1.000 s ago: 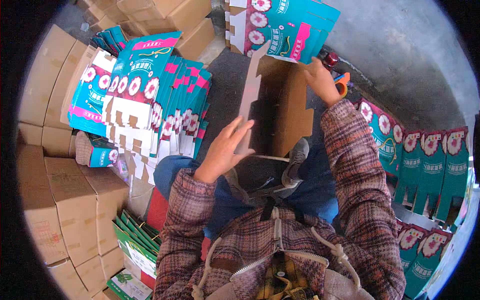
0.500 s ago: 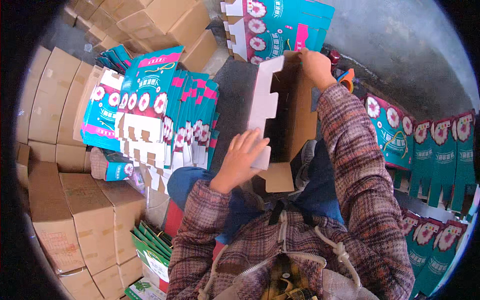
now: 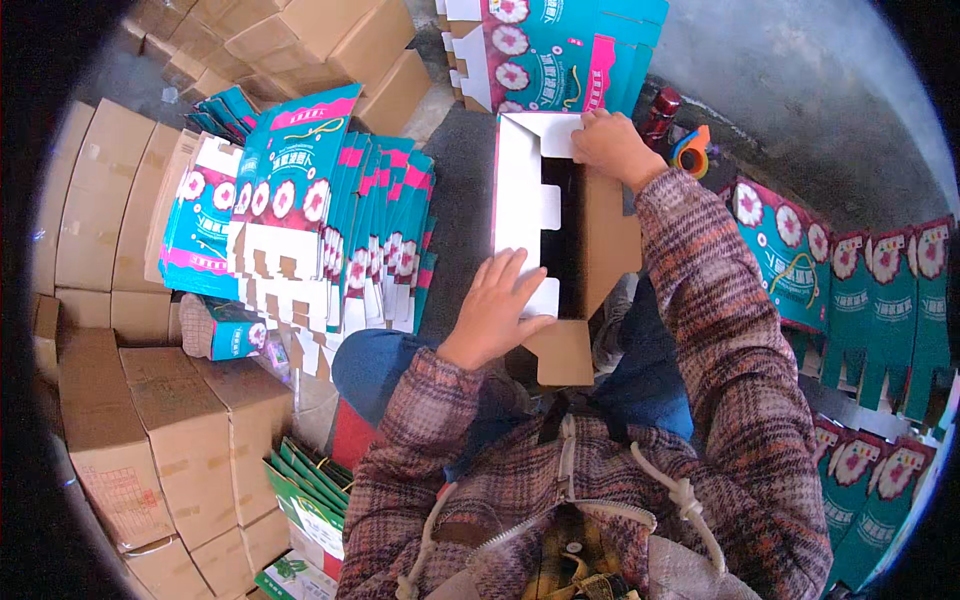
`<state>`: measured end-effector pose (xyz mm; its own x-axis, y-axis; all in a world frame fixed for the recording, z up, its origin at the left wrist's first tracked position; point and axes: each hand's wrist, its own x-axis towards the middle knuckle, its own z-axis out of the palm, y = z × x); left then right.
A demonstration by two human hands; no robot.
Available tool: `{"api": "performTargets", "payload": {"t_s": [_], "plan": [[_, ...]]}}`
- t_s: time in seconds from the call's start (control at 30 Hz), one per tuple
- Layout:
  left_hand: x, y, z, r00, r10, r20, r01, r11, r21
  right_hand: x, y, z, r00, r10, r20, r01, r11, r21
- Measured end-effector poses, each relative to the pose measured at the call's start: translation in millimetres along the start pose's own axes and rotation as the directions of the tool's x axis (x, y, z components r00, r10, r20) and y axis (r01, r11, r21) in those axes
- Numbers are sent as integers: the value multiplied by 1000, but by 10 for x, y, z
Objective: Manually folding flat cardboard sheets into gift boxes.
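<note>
A cardboard box point(image 3: 608, 232) stands between my knees with its opening facing up, brown on the inside and dark down in its depth. Along its left side a white notched flap point(image 3: 519, 190) is folded inward over part of the opening. My left hand point(image 3: 494, 312) lies on the near end of that flap, its fingers spread. At the far end, the fingers of my right hand point(image 3: 617, 146) are closed on the box's corner, by a white end flap. A brown flap point(image 3: 562, 352) sticks out at the near end.
Flattened teal and pink cartons point(image 3: 290, 190) are stacked at the left, beside brown boxes point(image 3: 180, 440). More flat cartons point(image 3: 550, 50) lie at the far side. A tape roll point(image 3: 691, 155) and a dark red bottle point(image 3: 661, 110) stand beyond my right wrist. Teal cartons point(image 3: 845, 290) line the right.
The white flap has swung inward from upright to lying over the left of the opening. My right hand has shifted slightly nearer, and the left still rests on the flap.
</note>
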<state>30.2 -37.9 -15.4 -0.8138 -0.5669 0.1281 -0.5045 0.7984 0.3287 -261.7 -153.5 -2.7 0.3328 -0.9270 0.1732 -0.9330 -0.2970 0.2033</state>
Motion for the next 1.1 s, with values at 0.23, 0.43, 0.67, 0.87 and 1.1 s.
{"api": "performTargets", "payload": {"t_s": [0.23,0.43,0.67,0.87,1.1], "plan": [[-435,109,56,1000,-10,-29,0,951,-308,-34,24,70,990,138,18,-138,989,51],[-92,293,478,854,-428,-295,443,897,-18,-67,-24,103,990,142,20,-143,985,97],[154,780,418,954,-162,-254,146,986,-80,-82,0,87,979,190,70,-197,975,103],[10,658,631,954,-185,-235,174,983,-63,-241,123,52,982,165,86,-179,966,185],[-898,189,289,996,-88,32,92,982,-164,-655,83,-522,842,-70,536,-287,782,553]]}}
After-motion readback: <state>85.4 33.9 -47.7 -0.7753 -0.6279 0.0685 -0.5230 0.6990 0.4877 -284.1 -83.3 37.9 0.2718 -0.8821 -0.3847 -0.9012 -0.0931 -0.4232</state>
